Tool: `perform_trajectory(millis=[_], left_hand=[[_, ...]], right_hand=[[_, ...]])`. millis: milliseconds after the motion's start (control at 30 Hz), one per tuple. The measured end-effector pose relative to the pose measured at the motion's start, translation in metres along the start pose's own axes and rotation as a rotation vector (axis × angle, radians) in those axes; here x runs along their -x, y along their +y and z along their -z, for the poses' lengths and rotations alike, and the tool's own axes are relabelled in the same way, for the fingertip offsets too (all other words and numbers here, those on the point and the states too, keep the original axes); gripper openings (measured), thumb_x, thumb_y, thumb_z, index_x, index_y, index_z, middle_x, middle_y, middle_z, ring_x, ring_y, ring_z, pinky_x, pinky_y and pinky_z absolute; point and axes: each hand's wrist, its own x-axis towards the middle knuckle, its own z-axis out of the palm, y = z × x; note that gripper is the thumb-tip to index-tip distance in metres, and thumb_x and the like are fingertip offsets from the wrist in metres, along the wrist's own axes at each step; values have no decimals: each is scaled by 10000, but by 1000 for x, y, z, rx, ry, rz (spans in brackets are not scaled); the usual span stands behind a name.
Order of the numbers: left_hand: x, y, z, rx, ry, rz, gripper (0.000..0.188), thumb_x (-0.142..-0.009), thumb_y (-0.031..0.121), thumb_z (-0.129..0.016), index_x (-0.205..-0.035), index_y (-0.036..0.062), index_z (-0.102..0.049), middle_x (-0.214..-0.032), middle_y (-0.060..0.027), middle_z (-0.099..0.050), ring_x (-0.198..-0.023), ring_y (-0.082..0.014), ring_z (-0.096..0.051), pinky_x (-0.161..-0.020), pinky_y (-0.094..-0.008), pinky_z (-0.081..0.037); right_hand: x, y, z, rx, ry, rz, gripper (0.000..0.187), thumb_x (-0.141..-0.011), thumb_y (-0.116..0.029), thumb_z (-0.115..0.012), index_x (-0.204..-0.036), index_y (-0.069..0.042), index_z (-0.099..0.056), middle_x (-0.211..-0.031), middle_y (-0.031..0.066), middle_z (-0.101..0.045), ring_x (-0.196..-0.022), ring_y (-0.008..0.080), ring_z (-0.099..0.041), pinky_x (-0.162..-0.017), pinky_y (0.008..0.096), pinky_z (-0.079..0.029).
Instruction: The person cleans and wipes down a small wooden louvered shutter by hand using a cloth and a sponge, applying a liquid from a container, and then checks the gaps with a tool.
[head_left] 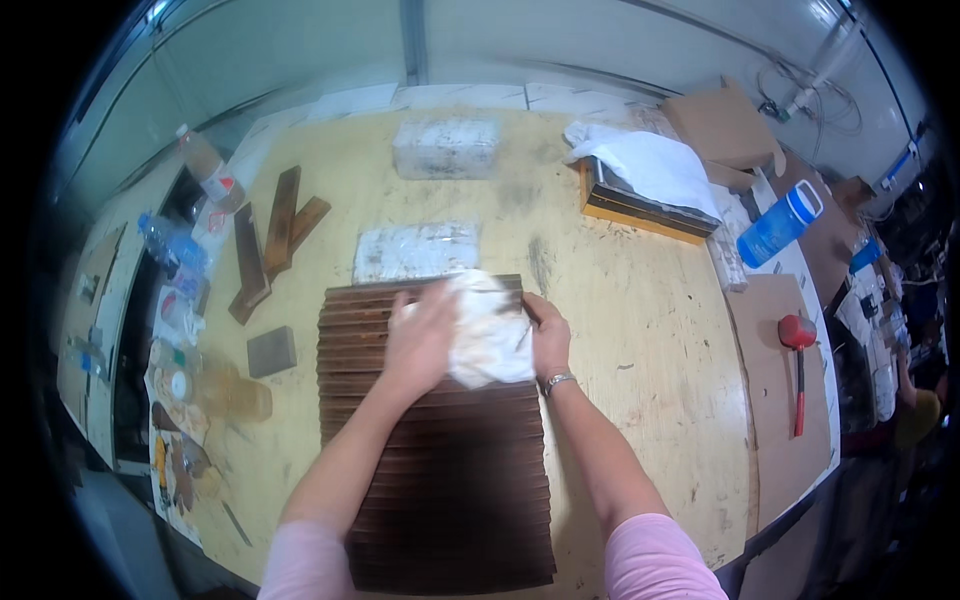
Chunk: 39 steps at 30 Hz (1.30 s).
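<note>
A long dark brown panel with crosswise ridges (440, 420), like a stack of narrow wooden slats, lies in front of me on the table. Its far part is under a crumpled white rag (490, 340) with brown stains. My left hand (420, 335), blurred by motion, presses the rag's left side onto the ridges. Curled at the panel's far right edge is my right hand (548, 335), its fingers gripping that edge beside the rag. A white, plastic-wrapped flat block (415, 252) lies just beyond the panel.
Brown wooden strips (283, 220) and a grey block (271, 351) lie left, near several bottles (208, 168). Farther back stand a wrapped white block (446, 150) and a cloth-topped box (640, 205). At right are a blue bottle (780, 225) and a red mallet (797, 335).
</note>
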Motion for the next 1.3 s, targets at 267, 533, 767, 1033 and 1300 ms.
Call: perform_trajectory(millis=[267, 533, 767, 1033, 1300], left_hand=[[-55, 63, -37, 201, 42, -191, 463, -897, 168, -626, -1307, -38, -572, -1409, -222, -524, -1285, -415, -488, -1164, -516, -305], [-33, 33, -20, 346, 135, 115, 424, -771, -59, -549, -1178, -18, -658, -1331, -198, -599, -1298, -353, -523, -1152, -543, -318], [-35, -6, -12, 258, 57, -30, 393, -896, 12, -537, -1207, 158, -727, -1326, -58, -668, -1309, -254, -565, -1187, -519, -294], [101, -213, 6, 880, 335, 758, 359, -842, -85, -472, -1103, -72, -718, -1001, -123, -731, -916, -178, -682, -827, -298, -540], [74, -172, 26, 307, 211, 850, 326, -890, -12, -440, -1063, -38, -715, -897, -153, -729, -896, -225, -696, -829, -337, -528]], right_hand=[[-1, 53, -23, 101, 31, 215, 435, -1008, -222, -435, -1385, -50, -566, -1248, 114, -683, -1190, 278, -630, -1040, 366, -479], [0, 1, 3, -117, -96, -101, 433, -842, -113, -669, -1274, -82, -663, -1280, 132, -670, -1176, 285, -640, -1026, 367, -492], [-6, -31, 17, 121, -238, -73, 437, -863, -44, -615, -1296, -99, -635, -1252, 121, -671, -1198, 295, -616, -1041, 385, -480], [0, -20, 0, 6, -26, -19, 393, -905, -9, -511, -1253, -89, -675, -1229, 165, -675, -1173, 312, -628, -1024, 378, -481], [-3, -20, 9, 64, -54, -58, 385, -969, -82, -493, -1331, -106, -623, -1252, 169, -625, -1188, 338, -578, -1042, 405, -450]])
